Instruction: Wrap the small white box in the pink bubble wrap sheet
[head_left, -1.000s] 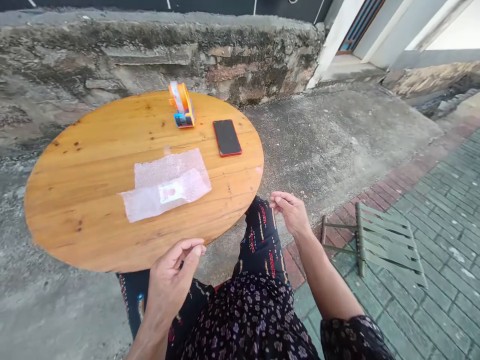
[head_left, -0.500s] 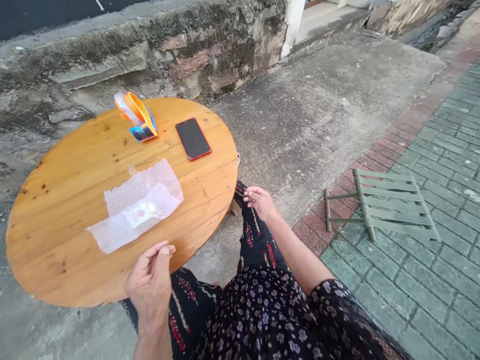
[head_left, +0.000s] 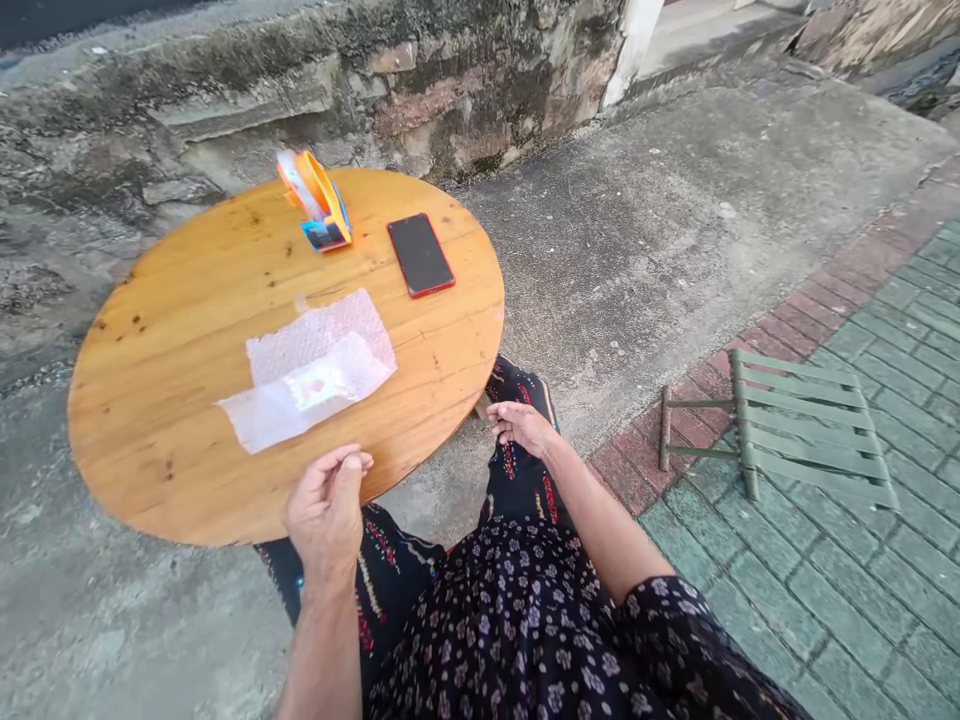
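My left hand [head_left: 326, 510] is at the front edge of the round wooden table [head_left: 172, 380], thumb pressed to the bent fingers; anything in that pinch is too small to make out. My right hand [head_left: 521, 425] hovers over my right knee, just off the table's edge, its fingers loosely bent and apart with nothing visible in them. Beyond the left hand lies a sheet of bubble wrap [head_left: 341, 325]. Across its near part is a whitish translucent sheet [head_left: 259, 415], with a small pale rectangular piece [head_left: 315, 386] showing on it.
An orange and blue tape dispenser [head_left: 326, 215] with a roll stands at the table's far side. Right of it lies a black-screened phone [head_left: 420, 255] with a red edge. A green folding stool [head_left: 806, 420] is on the paving at right. A stone wall [head_left: 420, 100] runs behind the table.
The view has shifted, so the table and its items sit higher and further right. The right hand's fingers look slightly more spread; the left hand keeps its pinch. Nothing on the table has visibly moved.
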